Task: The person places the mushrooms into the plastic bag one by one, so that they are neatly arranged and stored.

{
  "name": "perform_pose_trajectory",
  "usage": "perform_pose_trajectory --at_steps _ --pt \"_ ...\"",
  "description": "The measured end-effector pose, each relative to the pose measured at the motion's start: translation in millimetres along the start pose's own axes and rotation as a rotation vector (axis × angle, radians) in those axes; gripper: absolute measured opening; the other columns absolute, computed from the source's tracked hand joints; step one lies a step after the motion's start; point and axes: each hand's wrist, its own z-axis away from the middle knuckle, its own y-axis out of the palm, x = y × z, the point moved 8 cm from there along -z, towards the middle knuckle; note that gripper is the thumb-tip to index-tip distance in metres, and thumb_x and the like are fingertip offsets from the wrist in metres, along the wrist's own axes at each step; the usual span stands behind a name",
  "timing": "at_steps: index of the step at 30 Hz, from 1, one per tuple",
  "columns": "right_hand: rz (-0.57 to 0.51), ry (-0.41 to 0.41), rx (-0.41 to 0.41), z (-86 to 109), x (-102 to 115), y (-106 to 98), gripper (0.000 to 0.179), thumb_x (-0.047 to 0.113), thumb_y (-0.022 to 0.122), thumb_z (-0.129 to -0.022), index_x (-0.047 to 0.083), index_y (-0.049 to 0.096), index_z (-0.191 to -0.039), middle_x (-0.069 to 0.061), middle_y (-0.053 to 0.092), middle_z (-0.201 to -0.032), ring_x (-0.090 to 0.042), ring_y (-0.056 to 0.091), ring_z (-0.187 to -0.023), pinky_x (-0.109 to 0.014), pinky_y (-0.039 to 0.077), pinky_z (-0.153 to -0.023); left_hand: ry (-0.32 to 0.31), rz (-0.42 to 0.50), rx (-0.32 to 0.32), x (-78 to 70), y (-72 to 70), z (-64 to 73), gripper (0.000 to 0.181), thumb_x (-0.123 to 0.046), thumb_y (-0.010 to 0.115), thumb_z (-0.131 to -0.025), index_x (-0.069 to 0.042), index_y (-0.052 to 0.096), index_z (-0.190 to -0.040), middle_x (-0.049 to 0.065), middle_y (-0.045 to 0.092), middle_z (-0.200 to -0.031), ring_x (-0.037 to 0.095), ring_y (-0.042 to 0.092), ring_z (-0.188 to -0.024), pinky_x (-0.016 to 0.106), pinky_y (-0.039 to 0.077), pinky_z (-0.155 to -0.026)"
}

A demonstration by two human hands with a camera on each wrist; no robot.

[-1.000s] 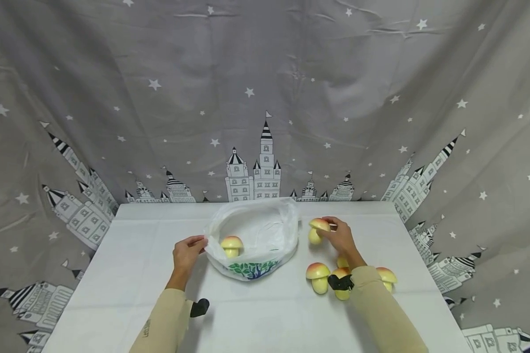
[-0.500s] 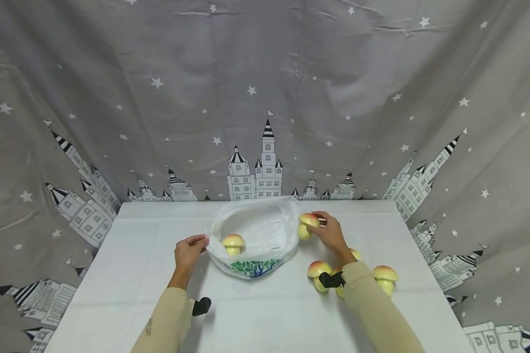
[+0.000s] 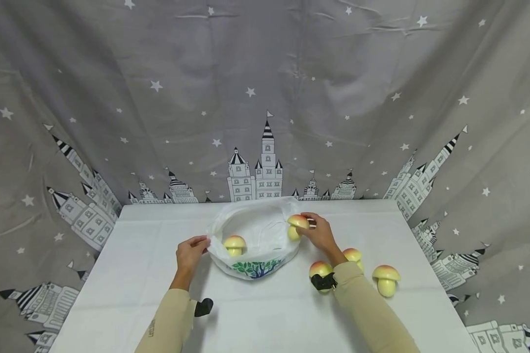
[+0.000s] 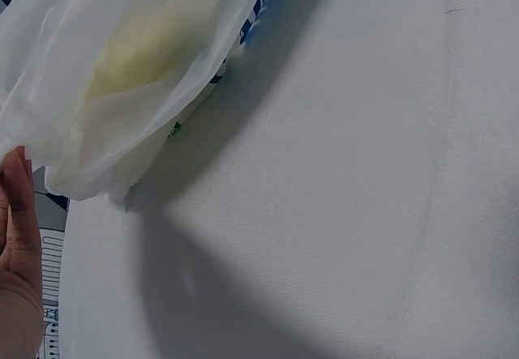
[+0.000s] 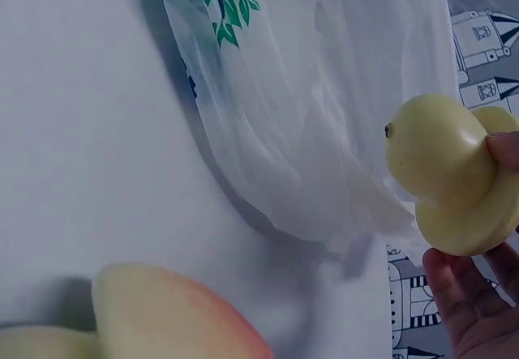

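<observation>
A white plastic bag with a green and blue tree print lies on the table, its mouth spread wide. My left hand pinches the bag's left rim between thumb and fingers. One toy mushroom with a red-yellow cap sits inside the bag at the left; in the left wrist view it shows dimly through the plastic. My right hand grips a second toy mushroom by its cap, at the bag's right rim. In the right wrist view its pale yellow stem faces the camera.
Several more toy mushrooms lie to the right: one mushroom partly behind the right wrist's black strap, one just beyond the forearm, one farther right. A grey curtain with castles and stars hangs behind the white table.
My right hand has carried its mushroom leftward from the table's right side to the bag's right rim. The left hand keeps its pinch on the bag.
</observation>
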Motion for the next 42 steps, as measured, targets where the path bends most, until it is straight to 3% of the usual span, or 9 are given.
perform_pose_trajectory --at_steps 12,27,36,42 --pt "-0.008 -0.012 0.046 -1.7 6 28 0.047 0.006 0.074 -0.079 0.0 0.061 -0.124 -0.018 0.061 -0.122 -0.033 0.059 -0.111 -0.039 0.053 -0.09 0.011 0.019 0.0 1.0 0.5 -1.0 0.027 -0.008 0.066 -0.09 0.008 0.066 -0.112 0.017 0.069 -0.098 0.007 0.065 -0.072 0.028 0.057 -0.077" --pt "0.01 -0.051 0.1 0.3 19 64 0.046 0.007 0.075 -0.078 -0.001 0.062 -0.121 -0.019 0.061 -0.121 -0.035 0.061 -0.107 -0.038 0.055 -0.085 0.006 0.026 -0.001 4.0 1.0 -0.5 0.027 -0.008 0.066 -0.09 0.007 0.066 -0.112 0.015 0.069 -0.097 0.005 0.063 -0.07 0.018 0.054 -0.069" --pt "0.014 -0.042 0.146 5.0 23 81 0.045 0.01 0.075 -0.079 0.002 0.062 -0.122 -0.016 0.063 -0.12 -0.033 0.06 -0.108 -0.037 0.055 -0.084 -0.007 -0.017 -0.002 8.5 1.8 -1.9 0.028 -0.013 0.064 -0.092 0.005 0.066 -0.113 0.019 0.067 -0.105 0.013 0.066 -0.08 0.039 0.054 -0.087" --pt "0.02 -0.055 0.167 3.5 27 88 0.045 0.008 0.075 -0.078 0.004 0.063 -0.121 -0.016 0.064 -0.118 -0.034 0.061 -0.108 -0.039 0.055 -0.085 0.011 -0.014 0.005 6.0 3.0 -4.3 0.028 -0.013 0.064 -0.091 0.005 0.066 -0.113 0.019 0.067 -0.103 0.012 0.066 -0.078 0.036 0.055 -0.083"
